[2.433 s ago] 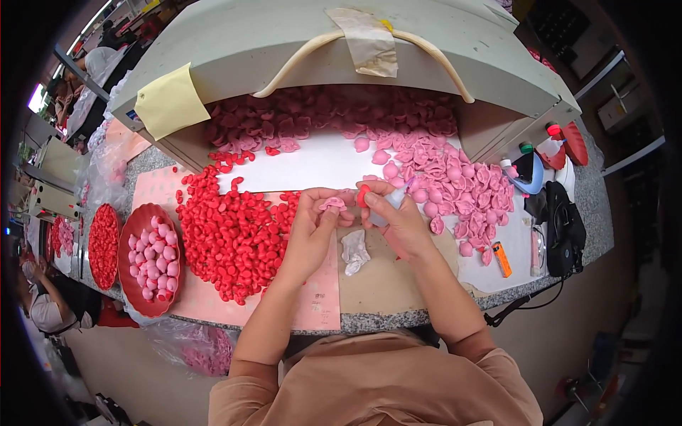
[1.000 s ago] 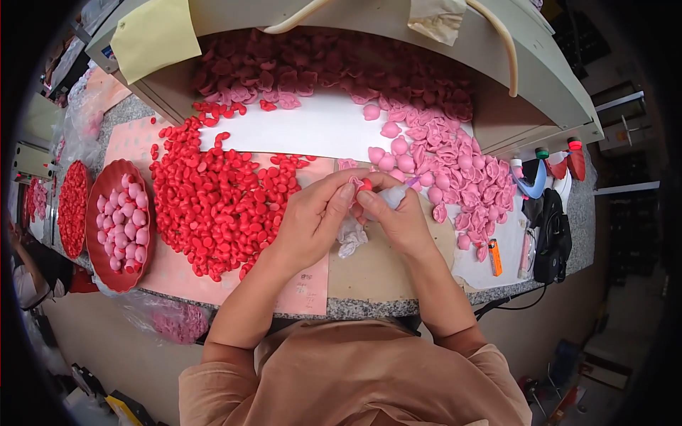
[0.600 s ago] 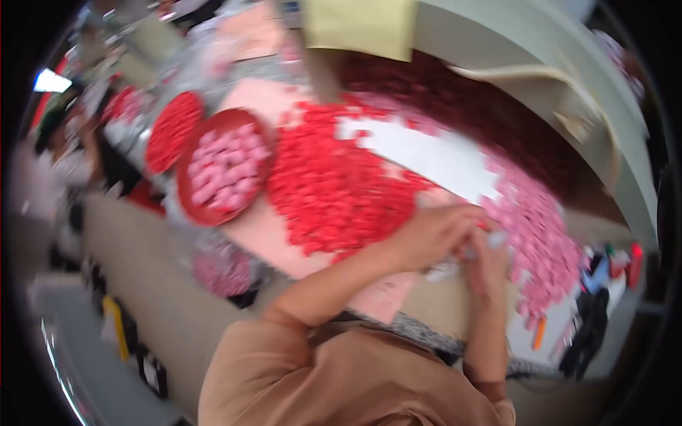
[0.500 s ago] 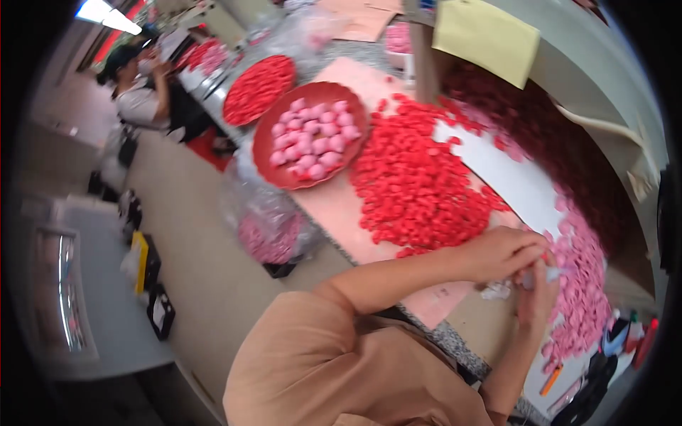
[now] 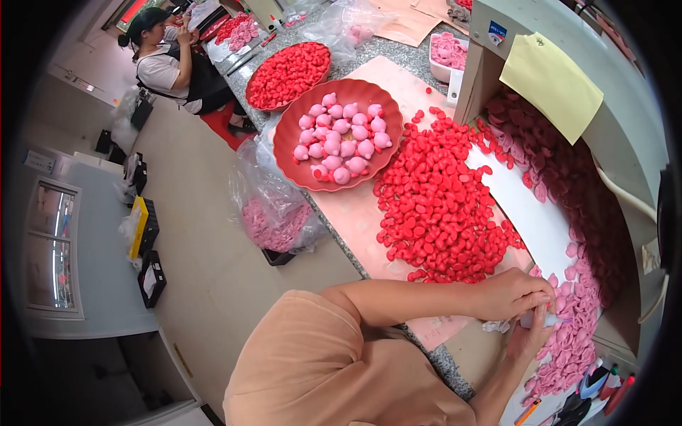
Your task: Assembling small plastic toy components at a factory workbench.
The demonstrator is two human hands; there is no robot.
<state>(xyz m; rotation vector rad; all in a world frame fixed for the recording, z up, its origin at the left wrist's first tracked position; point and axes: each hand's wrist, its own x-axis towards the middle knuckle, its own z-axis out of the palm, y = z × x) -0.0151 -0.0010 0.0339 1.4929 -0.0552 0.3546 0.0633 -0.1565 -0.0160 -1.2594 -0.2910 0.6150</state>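
My left hand and my right hand meet over the right part of the bench. The fingers of my left hand are pinched at a small red piece, mostly hidden by the fingertips. My right hand is closed round a small whitish translucent object with a thin tip pointing right; its kind is not clear. Just beyond the hands spreads a heap of flat pink pieces. A large pile of small red rounded pieces lies to the left of them.
A red scalloped bowl holds round pink figures with red bits. Behind it stands a bowl of red pieces. A grey machine housing curves over the right side. Pens lie lower right. A co-worker stands at the far left.
The whole view has shifted, with the bench and bowls sitting further right and the picture sharper. My hands remain together, still closed at the small pieces.
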